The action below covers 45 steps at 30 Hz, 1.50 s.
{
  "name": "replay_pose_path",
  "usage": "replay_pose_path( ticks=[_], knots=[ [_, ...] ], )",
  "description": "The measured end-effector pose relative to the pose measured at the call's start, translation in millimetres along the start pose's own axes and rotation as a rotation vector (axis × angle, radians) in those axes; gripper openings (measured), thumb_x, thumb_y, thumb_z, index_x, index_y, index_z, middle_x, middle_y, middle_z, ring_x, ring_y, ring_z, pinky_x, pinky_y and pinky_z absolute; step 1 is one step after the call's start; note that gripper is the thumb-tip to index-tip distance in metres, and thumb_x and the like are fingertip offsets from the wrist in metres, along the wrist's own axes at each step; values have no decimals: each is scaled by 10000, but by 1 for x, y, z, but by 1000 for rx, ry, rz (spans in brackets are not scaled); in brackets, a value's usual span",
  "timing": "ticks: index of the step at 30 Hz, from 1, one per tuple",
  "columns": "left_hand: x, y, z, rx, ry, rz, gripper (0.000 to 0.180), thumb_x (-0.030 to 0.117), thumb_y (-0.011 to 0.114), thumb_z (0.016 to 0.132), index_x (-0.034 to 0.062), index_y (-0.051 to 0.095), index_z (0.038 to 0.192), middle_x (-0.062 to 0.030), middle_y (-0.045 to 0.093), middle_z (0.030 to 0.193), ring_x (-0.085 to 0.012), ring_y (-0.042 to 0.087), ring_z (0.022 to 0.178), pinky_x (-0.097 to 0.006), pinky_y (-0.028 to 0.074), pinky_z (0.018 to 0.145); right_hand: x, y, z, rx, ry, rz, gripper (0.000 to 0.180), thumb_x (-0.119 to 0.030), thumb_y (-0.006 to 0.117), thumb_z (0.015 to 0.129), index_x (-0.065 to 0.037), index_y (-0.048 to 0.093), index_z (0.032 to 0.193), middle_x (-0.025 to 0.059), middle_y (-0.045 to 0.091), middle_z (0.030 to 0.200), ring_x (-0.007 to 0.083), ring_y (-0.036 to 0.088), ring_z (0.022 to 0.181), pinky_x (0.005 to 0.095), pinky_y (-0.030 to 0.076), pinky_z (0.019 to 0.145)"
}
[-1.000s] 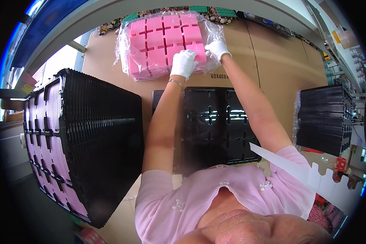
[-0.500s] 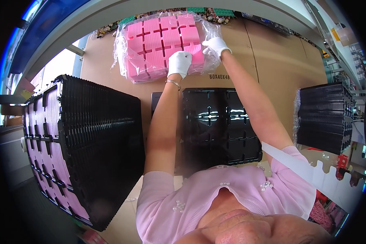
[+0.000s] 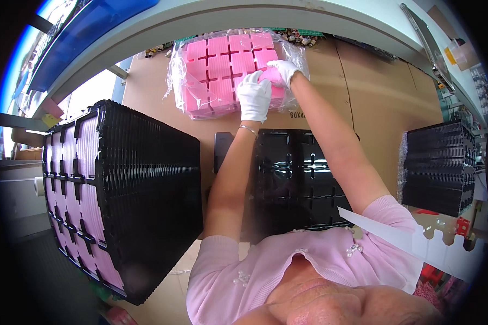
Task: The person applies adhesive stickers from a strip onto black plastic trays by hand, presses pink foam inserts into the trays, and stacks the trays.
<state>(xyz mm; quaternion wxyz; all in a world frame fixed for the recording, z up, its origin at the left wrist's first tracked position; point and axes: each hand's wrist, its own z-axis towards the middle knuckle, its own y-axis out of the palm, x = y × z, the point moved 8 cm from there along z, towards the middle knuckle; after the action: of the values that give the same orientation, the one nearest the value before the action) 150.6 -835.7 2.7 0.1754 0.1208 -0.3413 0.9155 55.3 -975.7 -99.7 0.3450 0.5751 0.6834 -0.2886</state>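
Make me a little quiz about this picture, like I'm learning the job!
1. True or false: both hands wear white gloves.
2. What colour are the foam blocks in the plastic bag? A blue, B pink, C green.
3. Fill in: the tall stack of trays beside the person's left arm is ____.

Key:
1. True: the left hand and right hand are both gloved, on the foam blocks in the plastic bag.
2. B.
3. Black: the stack of trays has pink pieces showing at its side.

Bag of foam pieces (image 3: pixel 222 70) lies behind the open tray (image 3: pixel 301 179); tray stacks (image 3: pixel 124 200) left, (image 3: pixel 442 168) right
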Motion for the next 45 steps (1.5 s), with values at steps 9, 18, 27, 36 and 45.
replay_pose_path(
  ticks=[9,18,27,36,45],
  knots=[
    [14,-2,-2,-63,-168,-61,140,189,664,771,79,667,858,-82,632,892,-285,596,842,-404,480,738,-25,-36,44,255,-253,-430,198,-151,701,781,-11,660,915,164,643,913,286,622,852,345,523,705],
    [5,47,-85,-54,-1203,-1918,666,433,600,847,65,346,1340,-154,368,1377,-319,354,1277,-455,306,1051,-67,-38,21,-89,-200,-183,67,-130,635,827,-81,626,782,-2,544,596,72,425,394,230,289,322],
    [-45,11,-94,596,-1158,-2252,1166,677,694,625,163,110,1494,-95,175,1548,-303,133,1430,-519,174,1133,-47,-87,-14,-217,-60,-53,81,-152,625,844,-74,617,823,-6,546,662,88,493,542,223,340,383],
    [-61,-9,-96,-123,-1400,-1942,943,771,354,820,64,261,1438,-168,345,1425,-357,308,1311,-519,251,1070,-15,-158,-84,-26,-348,-424,286,-184,626,833,60,650,981,92,669,859,148,594,711,296,464,662],
    [-2,-41,-107,-348,-1057,-1016,283,261,675,859,4,629,968,16,544,752,-63,461,654,-227,390,611,83,-245,-147,125,-242,-373,517,-188,645,836,123,514,1228,196,635,1116,236,608,999,298,454,868]
  ],
)
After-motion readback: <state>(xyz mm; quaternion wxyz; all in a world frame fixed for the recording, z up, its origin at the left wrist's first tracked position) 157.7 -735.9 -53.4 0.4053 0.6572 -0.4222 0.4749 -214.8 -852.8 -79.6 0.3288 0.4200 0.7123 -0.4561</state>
